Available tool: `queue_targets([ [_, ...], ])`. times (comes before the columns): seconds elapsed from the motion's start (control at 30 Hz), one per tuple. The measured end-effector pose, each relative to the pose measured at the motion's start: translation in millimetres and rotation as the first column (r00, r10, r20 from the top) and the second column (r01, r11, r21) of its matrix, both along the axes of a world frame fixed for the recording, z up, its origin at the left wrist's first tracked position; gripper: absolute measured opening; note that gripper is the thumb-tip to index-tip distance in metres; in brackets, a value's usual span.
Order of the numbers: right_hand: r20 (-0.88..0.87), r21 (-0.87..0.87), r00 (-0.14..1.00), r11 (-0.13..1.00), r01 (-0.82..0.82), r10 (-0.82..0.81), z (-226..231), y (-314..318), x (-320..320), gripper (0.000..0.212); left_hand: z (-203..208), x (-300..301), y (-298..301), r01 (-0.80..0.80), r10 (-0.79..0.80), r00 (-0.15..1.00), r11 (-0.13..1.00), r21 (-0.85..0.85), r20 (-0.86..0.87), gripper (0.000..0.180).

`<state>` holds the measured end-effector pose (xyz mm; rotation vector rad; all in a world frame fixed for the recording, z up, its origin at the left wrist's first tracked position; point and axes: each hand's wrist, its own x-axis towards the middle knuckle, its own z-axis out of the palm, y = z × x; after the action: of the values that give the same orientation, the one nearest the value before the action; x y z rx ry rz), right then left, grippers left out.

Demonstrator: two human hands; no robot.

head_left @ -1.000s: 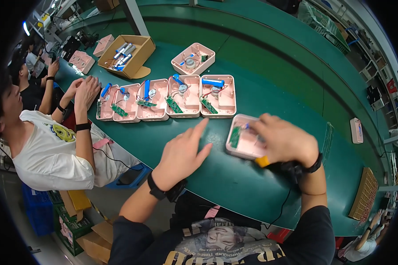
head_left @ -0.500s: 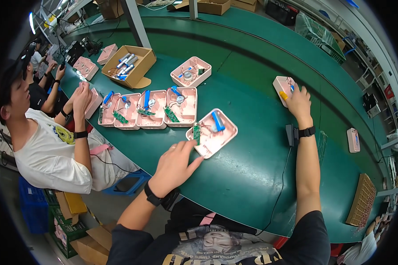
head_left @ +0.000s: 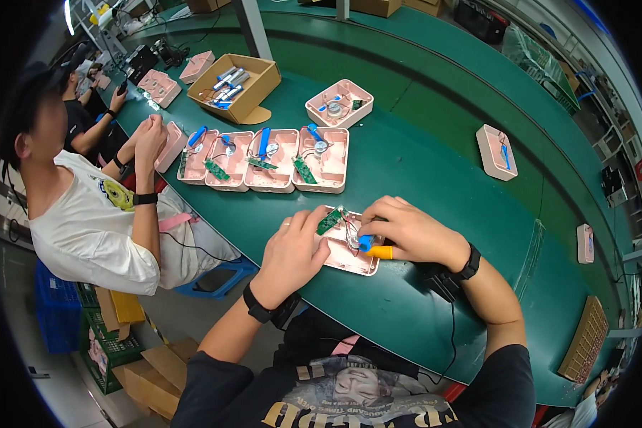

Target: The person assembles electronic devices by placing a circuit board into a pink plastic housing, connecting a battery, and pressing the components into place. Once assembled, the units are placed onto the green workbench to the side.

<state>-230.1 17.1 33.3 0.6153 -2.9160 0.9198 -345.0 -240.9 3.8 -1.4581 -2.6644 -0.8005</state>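
In front of me lies a pink plastic housing (head_left: 351, 265) with a green circuit board (head_left: 330, 220), thin wires and a blue cylindrical battery (head_left: 365, 243) in it. My left hand (head_left: 292, 251) grips the left side of this housing, fingers by the circuit board and thumb near the rim. From the right, my right hand (head_left: 419, 235) reaches over the housing, its fingers and thumb closed on the battery. A yellow finger cot (head_left: 382, 252) covers the right thumb. The right fingers partly hide the battery and the housing's far right part.
A row of several similar pink housings (head_left: 322, 160) stands beyond my left hand, with another housing (head_left: 340, 103) behind. A cardboard box (head_left: 253, 93) holds batteries. Farther right are a housing (head_left: 498, 152) and a smaller pink part (head_left: 585, 244). A co-worker (head_left: 85, 214) sits at left.
My right hand has left the far right housing and come back to the near one, taking hold of its battery. The near housing has turned and moved closer, with my left hand on it.
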Motion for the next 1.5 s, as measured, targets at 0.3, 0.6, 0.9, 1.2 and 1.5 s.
queue_targets([
  [0.3,0.324,-0.387,0.867,0.784,0.486,-0.378,-23.2,24.2,-14.2,0.029,-11.9,-17.8,15.9,-0.005,-0.018,0.968,0.996,0.087,0.252,0.03],
  [0.6,-0.362,-0.086,0.925,0.992,0.087,-0.112,-24.4,6.9,-10.8,0.029,-25.9,-40.6,24.5,0.095,-0.159,0.908,0.979,0.181,0.387,0.017],
  [0.9,-0.403,0.199,0.915,0.977,0.08,0.006,-23.0,-12.4,-3.1,0.029,-7.3,-35.4,27.4,0.075,-0.196,0.751,0.974,0.215,0.63,0.035],
  [1.2,-0.498,0.061,0.855,0.978,0.201,-0.145,-17.6,-8.7,-3.1,0.03,-14.4,-3.5,-7.8,-0.008,-0.031,0.939,0.993,0.114,0.343,0.052],
  [1.5,-0.225,-0.19,0.95,0.966,0.176,-0.218,-22.3,-10.7,-2.2,0.022,-26.2,1.7,4.5,0.021,-0.143,0.866,0.968,0.25,0.48,0.049],
])
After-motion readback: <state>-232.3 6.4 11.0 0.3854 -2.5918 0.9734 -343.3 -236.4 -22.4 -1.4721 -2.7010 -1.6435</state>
